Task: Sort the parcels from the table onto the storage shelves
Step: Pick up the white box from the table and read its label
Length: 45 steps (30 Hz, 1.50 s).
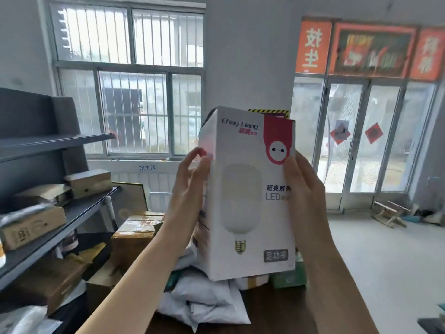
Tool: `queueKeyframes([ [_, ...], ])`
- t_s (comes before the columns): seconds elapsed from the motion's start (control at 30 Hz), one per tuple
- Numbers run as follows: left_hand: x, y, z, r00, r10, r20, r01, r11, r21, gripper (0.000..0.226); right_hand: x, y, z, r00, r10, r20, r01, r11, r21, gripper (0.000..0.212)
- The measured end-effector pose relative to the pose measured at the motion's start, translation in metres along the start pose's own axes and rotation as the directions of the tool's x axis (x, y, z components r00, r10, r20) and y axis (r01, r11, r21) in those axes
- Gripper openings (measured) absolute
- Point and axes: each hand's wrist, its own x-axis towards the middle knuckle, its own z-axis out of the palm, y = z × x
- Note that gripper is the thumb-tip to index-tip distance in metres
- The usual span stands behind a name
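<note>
A tall white LED bulb box (250,194) stands upright at the centre of the frame, held up off the table (277,317) between both hands. The left hand (190,186) presses its side with fingers loosely curved; the right hand (305,189) clasps the opposite edge, fingers wrapped partly over the front. The box reads "Chaoy Liang" at its top, "LED" mid-right, beside a printed bulb and a red panel with a white cartoon face. Below it lie white poly mailers (204,302) and a green box (289,278). At the left of the frame, grey shelves (72,213) carry cardboard parcels (31,227). Orange banners (313,47) hang at upper right.
</note>
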Motion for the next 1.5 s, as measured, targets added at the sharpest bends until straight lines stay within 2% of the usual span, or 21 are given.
queueKeyframes([
  [0.07,0.001,0.001,0.002,0.981,0.129,-0.144,-0.115,0.988,0.102,0.054,-0.001,0.002,0.000,0.984,-0.111,-0.137,0.070,0.959,-0.274,0.030],
  [0.1,0.002,0.002,0.004,0.972,0.147,-0.183,-0.125,0.984,0.128,0.052,-0.002,0.001,0.003,0.986,-0.112,-0.127,0.069,0.950,-0.303,0.038],
  [0.23,-0.005,0.000,0.016,0.959,0.173,-0.226,-0.122,0.967,0.223,0.070,-0.009,0.010,0.013,0.997,0.064,0.036,-0.040,0.890,-0.455,0.111],
  [0.3,-0.008,-0.003,0.017,0.950,0.225,-0.218,-0.156,0.943,0.294,0.068,-0.005,0.016,0.013,0.988,0.125,0.094,-0.057,0.848,-0.527,0.132],
  [0.37,-0.008,-0.002,0.015,0.954,0.260,-0.150,-0.186,0.904,0.386,0.048,0.001,0.024,0.005,0.981,0.169,0.092,-0.120,0.914,-0.388,0.123],
  [0.43,-0.002,0.007,0.007,0.979,0.203,-0.019,-0.187,0.930,0.317,0.018,0.008,0.031,-0.007,0.971,0.216,0.106,-0.206,0.974,-0.097,0.094],
  [0.5,0.006,0.005,-0.003,0.986,0.115,0.125,-0.139,0.968,0.211,0.035,0.011,0.036,-0.020,0.952,0.265,0.155,-0.290,0.941,0.177,0.069],
  [0.57,0.005,0.006,-0.002,0.984,0.036,0.175,-0.076,0.971,0.228,0.044,0.011,0.037,-0.027,0.946,0.242,0.216,-0.307,0.884,0.353,0.051],
  [0.63,0.005,-0.006,-0.001,0.977,-0.061,0.206,0.022,0.982,0.186,0.077,0.010,0.040,-0.028,0.941,0.193,0.276,-0.302,0.846,0.439,0.039],
  [0.67,0.007,-0.014,-0.002,0.969,-0.115,0.218,0.086,0.987,0.138,0.090,0.011,0.040,-0.027,0.937,0.178,0.299,-0.302,0.844,0.443,0.043],
  [0.7,0.007,-0.018,-0.003,0.964,-0.114,0.240,0.093,0.991,0.099,0.090,0.013,0.041,-0.028,0.934,0.168,0.316,-0.298,0.855,0.425,0.055],
  [0.8,0.008,-0.022,-0.004,0.974,-0.059,0.220,0.046,0.997,0.062,0.060,0.019,0.038,-0.027,0.935,0.204,0.291,-0.292,0.907,0.303,0.087],
  [0.87,0.010,-0.023,-0.003,0.985,-0.007,0.172,-0.004,0.998,0.061,0.033,0.023,0.043,-0.026,0.981,0.135,0.142,-0.153,0.981,0.123,0.073],
  [0.93,0.011,-0.023,0.003,0.995,0.005,0.099,-0.012,0.998,0.068,0.017,0.021,0.045,-0.025,0.997,-0.069,-0.019,0.065,0.987,-0.149,0.053],
  [1.0,0.011,-0.025,0.010,0.999,0.028,0.027,-0.031,0.990,0.134,0.025,0.018,0.045,-0.020,0.985,-0.169,0.030,0.171,0.955,-0.241,0.037],
  [1.07,0.008,-0.028,0.016,0.998,0.060,-0.019,-0.056,0.983,0.174,0.030,0.016,0.043,-0.014,0.985,-0.107,0.131,0.130,0.976,-0.177,0.041],
  [1.13,0.004,-0.030,0.016,0.994,0.103,-0.027,-0.094,0.969,0.229,0.036,0.018,0.050,-0.017,0.979,-0.054,0.199,0.073,0.994,-0.087,0.071],
  [1.17,0.003,-0.029,0.015,0.991,0.130,-0.018,-0.122,0.960,0.253,0.037,0.019,0.052,-0.019,0.977,-0.027,0.210,0.036,0.999,-0.040,0.079],
  [1.3,0.008,-0.026,0.005,0.978,0.208,-0.002,-0.200,0.943,0.266,0.048,0.019,0.051,-0.029,0.968,0.047,0.245,-0.100,0.973,0.209,0.056],
  [1.4,0.013,-0.018,0.008,0.977,0.206,0.057,-0.212,0.967,0.145,0.067,0.016,0.049,-0.025,0.964,0.074,0.257,-0.141,0.957,0.254,0.051],
  [1.5,0.013,-0.013,0.014,0.972,0.218,0.082,-0.220,0.975,0.013,0.067,0.014,0.049,-0.019,0.978,0.055,0.203,-0.108,0.960,0.258,0.052],
])
